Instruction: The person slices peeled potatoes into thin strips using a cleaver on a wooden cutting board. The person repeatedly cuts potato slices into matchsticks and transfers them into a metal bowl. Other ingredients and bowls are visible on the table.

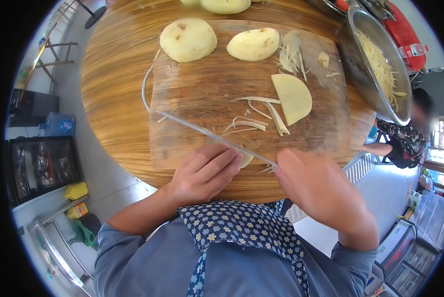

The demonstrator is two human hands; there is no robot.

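Note:
My right hand (311, 182), blurred, is closed around the handle end of a knife (214, 135), whose blade slants left across the near part of a wooden cutting board (192, 81). With bent fingers my left hand (209, 170) presses a pale potato piece (246, 159) at the board's near edge, against the blade. A half-round potato slab (292, 98) and several thin strips (277, 117) lie beyond. Farther back on the board rest two peeled potato pieces (188, 40) (253, 43), with thin slices and shreds (291, 52) to their right.
A steel bowl (379, 74) of potato shreds stands at the right. More peeled potatoes (225, 5) lie past the board on the round wooden table (114, 81). A plastic bottle (413, 50) is at the upper right. Another person (403, 137) sits beyond the table's right side.

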